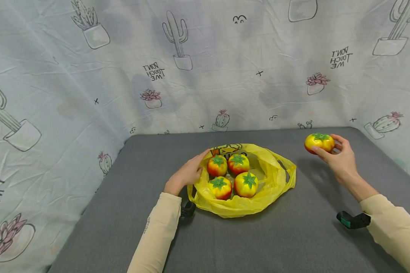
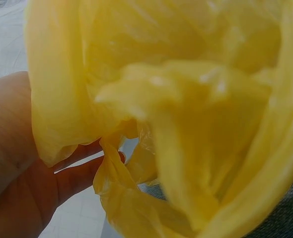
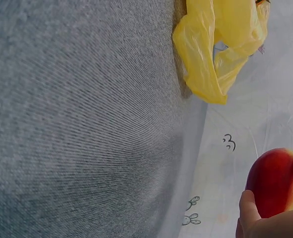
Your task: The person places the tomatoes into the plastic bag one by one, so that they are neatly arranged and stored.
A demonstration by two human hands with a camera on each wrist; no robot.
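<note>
A yellow plastic bag (image 1: 240, 210) lies with its mouth spread wide on the grey table. Inside it sit several red-and-yellow tomatoes with green star-shaped tops, among them a front-right tomato (image 1: 246, 184). My left hand (image 1: 188, 172) grips the bag's left rim; in the left wrist view, yellow plastic (image 2: 196, 124) hides part of its fingers. Off to the right and above the table, my right hand (image 1: 343, 159) holds another tomato (image 1: 319, 143) between thumb and fingers. The right wrist view shows this tomato's red underside (image 3: 270, 183), apart from the bag.
A grey cloth surface (image 1: 276, 242) spreads under the bag and both arms. Behind and along the sides hangs a pale curtain (image 1: 205, 87) printed with cacti. One bag handle (image 1: 288, 174) loops out on the right.
</note>
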